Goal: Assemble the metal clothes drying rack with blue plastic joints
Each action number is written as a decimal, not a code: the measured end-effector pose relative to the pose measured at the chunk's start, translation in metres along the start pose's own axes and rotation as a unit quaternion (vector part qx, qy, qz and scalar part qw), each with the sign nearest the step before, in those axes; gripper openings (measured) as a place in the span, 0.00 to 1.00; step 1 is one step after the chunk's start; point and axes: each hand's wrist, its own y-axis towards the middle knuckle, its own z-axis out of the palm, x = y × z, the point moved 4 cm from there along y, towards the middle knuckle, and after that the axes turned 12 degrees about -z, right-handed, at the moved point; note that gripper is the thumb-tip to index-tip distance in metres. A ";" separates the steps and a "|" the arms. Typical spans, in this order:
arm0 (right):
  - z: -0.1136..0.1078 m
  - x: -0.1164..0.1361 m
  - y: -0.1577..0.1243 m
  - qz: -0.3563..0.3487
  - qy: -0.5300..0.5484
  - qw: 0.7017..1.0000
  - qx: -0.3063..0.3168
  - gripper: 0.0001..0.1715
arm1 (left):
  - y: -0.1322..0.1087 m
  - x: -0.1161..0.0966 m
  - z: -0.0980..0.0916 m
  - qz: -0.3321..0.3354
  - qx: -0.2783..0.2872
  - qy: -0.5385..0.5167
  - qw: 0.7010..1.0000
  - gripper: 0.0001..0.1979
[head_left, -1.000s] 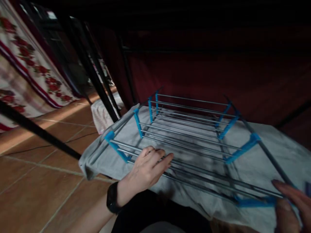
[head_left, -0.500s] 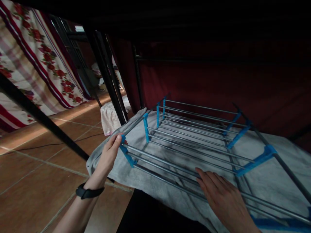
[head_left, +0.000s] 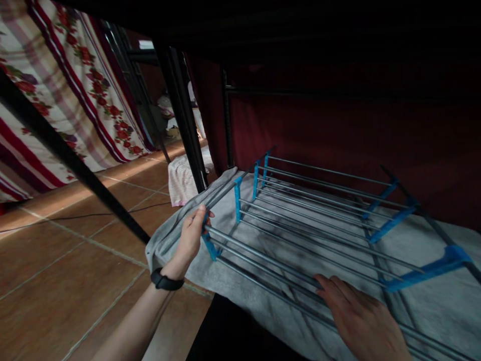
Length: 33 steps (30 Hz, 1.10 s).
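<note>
A metal rack (head_left: 308,210) of grey rods and blue plastic connectors lies flat on a grey cloth (head_left: 432,296) spread over the floor. My left hand (head_left: 191,238), with a black band on the wrist, is closed around the rack's left side rod at a blue connector (head_left: 209,244). Farther right, my right hand (head_left: 361,321) lies flat on the near rods with its fingers stretched out, holding nothing.
Black metal legs (head_left: 184,125) of a frame stand just behind the rack's left end, with a dark red wall behind. A floral striped cloth (head_left: 67,100) hangs at the left over the brown tiled floor (head_left: 56,260). A small pale cloth bundle (head_left: 184,178) lies by the legs.
My left hand has left the near rods, reached the rack's left corner and closed on the side rod. My right hand came in from the right edge and now lies flat on the rods.
</note>
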 end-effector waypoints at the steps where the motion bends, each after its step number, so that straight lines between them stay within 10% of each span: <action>1: 0.000 0.000 -0.001 -0.005 -0.002 1.000 -0.004 0.21 | 0.000 0.001 0.000 0.000 -0.004 -0.003 1.000 0.26; 16: -0.001 -0.035 -0.017 0.011 0.024 1.000 0.004 0.20 | -0.012 -0.014 0.027 0.005 -0.024 -0.046 0.999 0.23; 33: 0.002 -0.019 -0.021 0.036 0.025 0.999 -0.014 0.18 | -0.014 0.001 0.020 0.003 0.019 -0.007 1.000 0.26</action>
